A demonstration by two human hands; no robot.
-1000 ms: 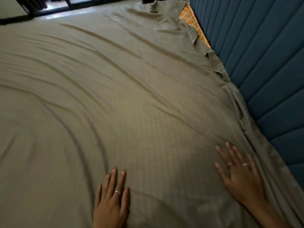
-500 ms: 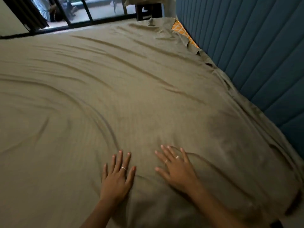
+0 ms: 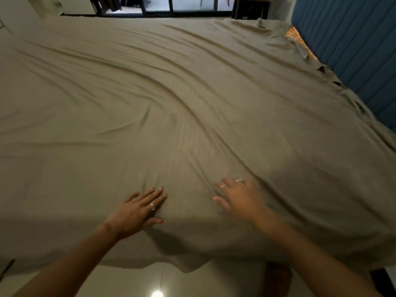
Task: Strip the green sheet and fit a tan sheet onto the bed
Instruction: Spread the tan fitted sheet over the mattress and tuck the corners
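While half a second ago only the sheet's top was showing, the wrinkled tan cotton sheet is now showing its near hem, hanging over the bed's near edge above the glossy pale floor. It is covering the whole mattress, from the left edge to the padded blue headboard on the right. Going left to right, the left hand is lying flat on the sheet just inside the near edge, fingers straight and close together, thumb out, holding nothing. Next, the right hand, blurred, is also pressing palm-down on the sheet, fingers spread; it is sitting farther from the left hand than before. At the far right corner, an orange patterned cloth is peeking out beside the headboard.
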